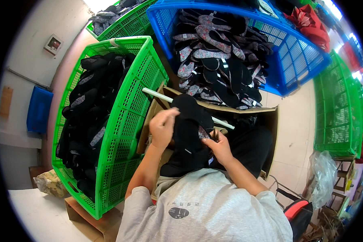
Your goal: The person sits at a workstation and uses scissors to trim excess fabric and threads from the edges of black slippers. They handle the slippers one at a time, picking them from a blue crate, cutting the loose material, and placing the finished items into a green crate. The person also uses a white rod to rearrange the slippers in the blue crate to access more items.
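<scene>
Black slippers (187, 117) with soles facing up lie over my lap, one overlapping another. A patch of grey-and-pink floral cloth (202, 132) shows at their right side. My left hand (163, 124) is closed, thumb and fingers pinched together at the left edge of the upper slipper. It is slightly blurred, and what it pinches, if anything, is too small to make out. On the other side my right hand (219, 147) grips the slipper's edge by the floral cloth. A small dark pointed piece (215, 135) rises between its fingers; its kind is unclear.
An open cardboard box (275, 139) surrounds my legs, with a white rod (157, 95) across it. To the left stands a green crate (125, 121) of black slippers. Ahead is a blue crate (298, 56) piled with floral slippers. Another green crate (338, 113) stands right.
</scene>
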### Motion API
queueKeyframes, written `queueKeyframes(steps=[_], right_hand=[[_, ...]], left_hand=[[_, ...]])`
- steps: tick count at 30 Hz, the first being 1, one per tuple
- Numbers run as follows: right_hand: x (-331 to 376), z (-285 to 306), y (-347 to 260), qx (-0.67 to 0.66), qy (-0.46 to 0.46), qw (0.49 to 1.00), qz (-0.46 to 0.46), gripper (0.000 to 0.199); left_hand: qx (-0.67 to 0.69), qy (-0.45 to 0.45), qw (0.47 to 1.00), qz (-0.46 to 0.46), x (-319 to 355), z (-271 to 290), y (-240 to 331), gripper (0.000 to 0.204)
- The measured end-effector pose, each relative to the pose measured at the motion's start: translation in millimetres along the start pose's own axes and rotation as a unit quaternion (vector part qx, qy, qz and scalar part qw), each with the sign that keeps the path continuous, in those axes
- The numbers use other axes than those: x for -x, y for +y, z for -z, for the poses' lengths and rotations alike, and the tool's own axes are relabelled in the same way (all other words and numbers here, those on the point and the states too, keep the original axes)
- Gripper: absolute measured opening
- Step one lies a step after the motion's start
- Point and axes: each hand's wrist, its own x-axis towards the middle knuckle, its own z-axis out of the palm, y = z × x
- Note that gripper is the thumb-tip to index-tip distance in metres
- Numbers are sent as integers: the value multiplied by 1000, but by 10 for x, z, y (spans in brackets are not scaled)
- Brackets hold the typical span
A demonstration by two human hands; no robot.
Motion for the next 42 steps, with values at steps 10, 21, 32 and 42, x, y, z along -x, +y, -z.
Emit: queueKeyframes(steps=[10, 21, 32, 42], right_hand=[[36, 164, -251, -102, -64, 990, -71, 20], [138, 211, -304, -153, -14, 985, -75, 19], [89, 449, -629, 117, -192, 971, 75, 25], [32, 224, -391, -167, -11, 985, 49, 24]], left_hand=[[635, -121, 703, 297, 8, -51, 240, 68], [596, -37, 744, 299, -57, -252, 421, 53], [441, 134, 813, 356, -153, -271, 290, 21], [490, 107, 755, 422, -181, -178, 185, 19]])
